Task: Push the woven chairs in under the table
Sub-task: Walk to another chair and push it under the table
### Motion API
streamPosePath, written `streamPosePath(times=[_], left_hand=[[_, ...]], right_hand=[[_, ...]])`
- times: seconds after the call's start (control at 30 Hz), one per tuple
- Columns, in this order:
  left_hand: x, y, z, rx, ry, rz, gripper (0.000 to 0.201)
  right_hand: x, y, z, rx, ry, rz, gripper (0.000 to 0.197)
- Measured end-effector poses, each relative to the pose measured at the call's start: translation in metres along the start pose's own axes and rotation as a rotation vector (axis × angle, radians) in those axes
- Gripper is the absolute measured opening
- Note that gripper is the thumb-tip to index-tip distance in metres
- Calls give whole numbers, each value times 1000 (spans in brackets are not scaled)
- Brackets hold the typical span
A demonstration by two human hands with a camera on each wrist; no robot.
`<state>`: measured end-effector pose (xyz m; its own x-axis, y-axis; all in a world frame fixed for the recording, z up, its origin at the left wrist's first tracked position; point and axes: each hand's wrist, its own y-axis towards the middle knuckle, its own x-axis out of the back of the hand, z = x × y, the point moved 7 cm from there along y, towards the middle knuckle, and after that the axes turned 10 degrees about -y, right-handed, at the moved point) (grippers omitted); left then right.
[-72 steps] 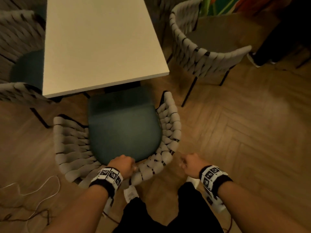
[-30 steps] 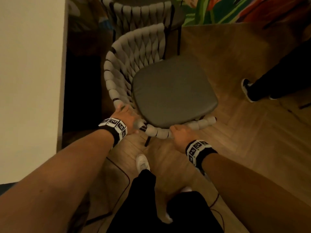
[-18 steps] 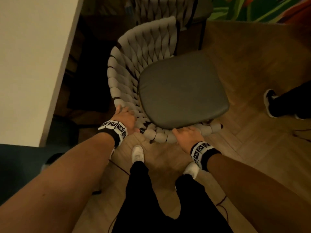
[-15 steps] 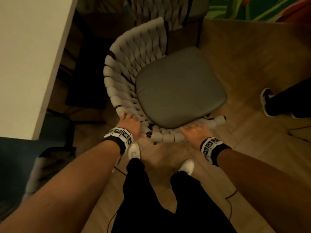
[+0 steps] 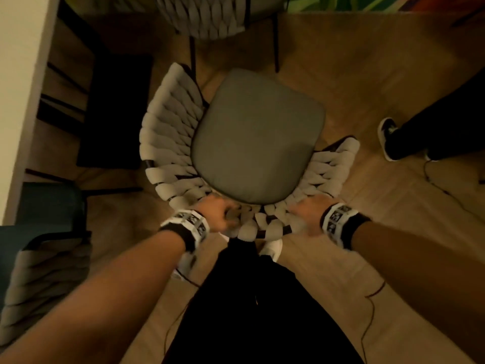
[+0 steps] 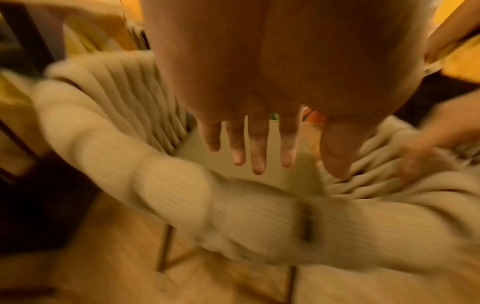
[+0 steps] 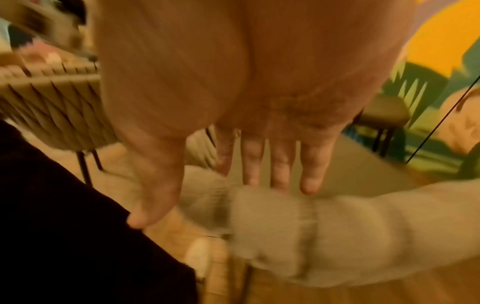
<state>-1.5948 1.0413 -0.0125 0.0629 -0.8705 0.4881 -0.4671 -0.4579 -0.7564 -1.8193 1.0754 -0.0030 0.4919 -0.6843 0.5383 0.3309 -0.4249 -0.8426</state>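
A woven chair (image 5: 168, 143) with a grey seat cushion (image 5: 257, 137) stands on the floor right of the white table (image 5: 23, 74), its curved back towards me. My left hand (image 5: 220, 214) is at the left of the back's top rim and my right hand (image 5: 307, 216) at the right. In the left wrist view, my left hand (image 6: 288, 158) reaches over the blurred rim (image 6: 168, 195) with straight fingers. In the right wrist view, my right hand (image 7: 259, 174) also has straight fingers and a spread thumb above the rim (image 7: 324, 226).
A teal-seated woven chair (image 5: 39, 271) sits tucked under the table at lower left. Another woven chair (image 5: 207, 17) stands beyond. The table's dark base (image 5: 115, 109) is left of the chair. A person's leg and shoe (image 5: 388, 137) are at right. Cables (image 5: 367, 311) lie on the floor.
The grey-cushioned chair has swung round, so its back now faces me instead of the table. Both hands have moved along the rim to the middle of the back.
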Motion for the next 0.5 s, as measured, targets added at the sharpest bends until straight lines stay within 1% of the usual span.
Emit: streamPosePath(times=[0.07, 0.13, 0.2, 0.27, 0.33, 0.4, 0.5], left_hand=[[36, -3, 48, 176, 201, -5, 75], [72, -11, 92, 346, 358, -9, 83], [95, -17, 121, 427, 423, -4, 82], [104, -15, 135, 411, 468, 37, 71], [105, -12, 139, 369, 487, 88, 60], [107, -9, 141, 357, 463, 86, 59], [107, -8, 142, 354, 388, 55, 60]], right_hand=[[-8, 13, 30, 25, 97, -18, 68], [-14, 29, 48, -13, 172, -7, 73], [-15, 38, 53, -61, 198, 7, 70], [-14, 43, 46, -82, 182, 31, 58], [-14, 47, 38, -61, 188, 76, 50], [-10, 52, 32, -36, 174, 108, 49], [-2, 56, 15, -58, 101, 92, 54]])
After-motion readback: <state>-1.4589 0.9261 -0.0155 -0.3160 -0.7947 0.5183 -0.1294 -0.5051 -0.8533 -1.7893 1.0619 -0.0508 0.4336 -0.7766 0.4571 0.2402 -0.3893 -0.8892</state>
